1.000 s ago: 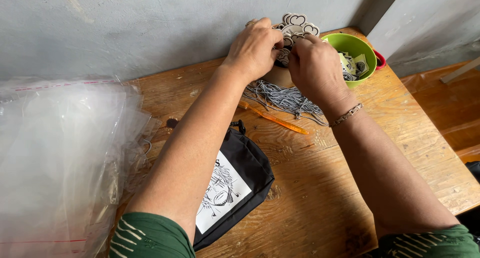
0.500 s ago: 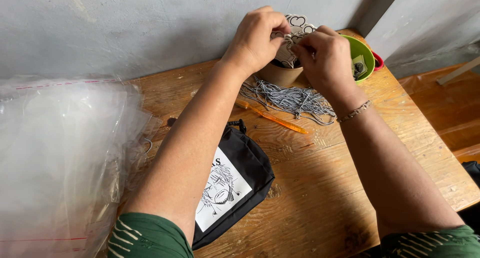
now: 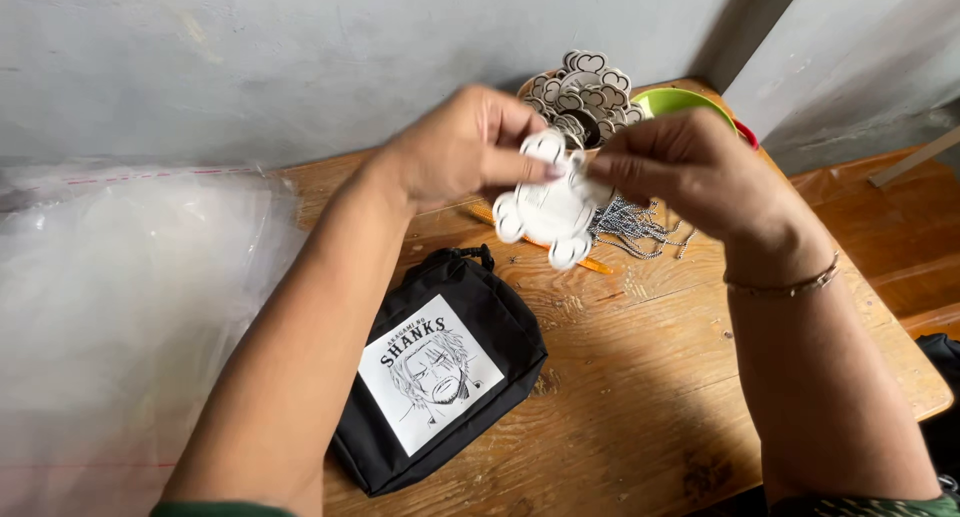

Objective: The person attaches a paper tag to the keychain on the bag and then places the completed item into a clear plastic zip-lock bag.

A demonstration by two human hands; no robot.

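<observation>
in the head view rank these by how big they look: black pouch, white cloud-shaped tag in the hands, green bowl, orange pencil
1. black pouch, clearly largest.
2. white cloud-shaped tag, though held nearer the camera, so it looks bigger.
3. green bowl and orange pencil: both mostly hidden behind the right hand and tag; I cannot rank them.

I cannot see the front of the white cut-out point(image 3: 548, 213); only its blank back faces me. My left hand point(image 3: 462, 149) and right hand point(image 3: 680, 167) cover its top. The green bowl point(image 3: 680, 101) hides behind my right hand. The chains point(image 3: 632, 227) are too small to count. The clear plastic bags point(image 3: 130, 317) run off the left edge.
</observation>
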